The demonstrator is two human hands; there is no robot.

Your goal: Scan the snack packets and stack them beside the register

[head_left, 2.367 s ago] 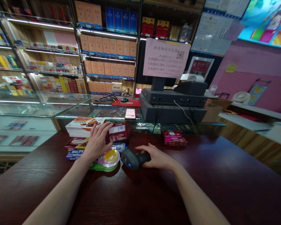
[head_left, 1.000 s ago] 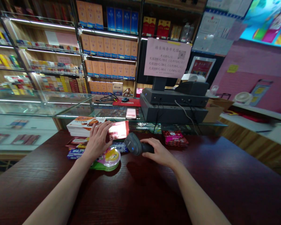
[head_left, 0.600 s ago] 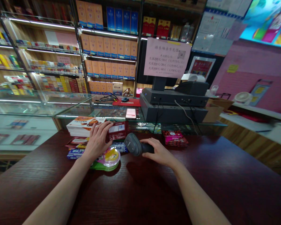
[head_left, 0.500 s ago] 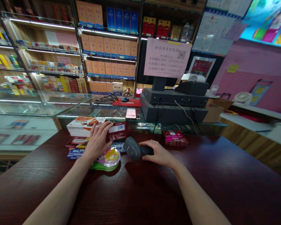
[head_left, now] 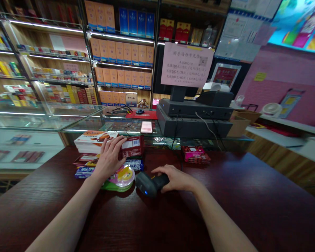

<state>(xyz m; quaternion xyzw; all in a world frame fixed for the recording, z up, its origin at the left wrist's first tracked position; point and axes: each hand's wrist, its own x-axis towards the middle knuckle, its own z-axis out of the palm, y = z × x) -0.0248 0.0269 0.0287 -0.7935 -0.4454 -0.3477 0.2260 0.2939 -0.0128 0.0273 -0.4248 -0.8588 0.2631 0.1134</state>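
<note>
Left hand [head_left: 109, 157] has its fingers against a red packet [head_left: 131, 146] at centre frame, label side showing — grip unclear. Right hand [head_left: 177, 178] grasps a barcode scanner [head_left: 149, 184] by the handle, low over the table [head_left: 238, 199].

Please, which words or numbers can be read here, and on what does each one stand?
Pink sign, heading: "游乐场办卡充值"
Its smaller lines: too blurred to read surely.
Red box at the left hand: label too small to read.
Shelf cartons: print too small to read.

Left hand [head_left: 109, 157] curves fingers-up, right hand [head_left: 176, 179] arches palm-down.
</note>
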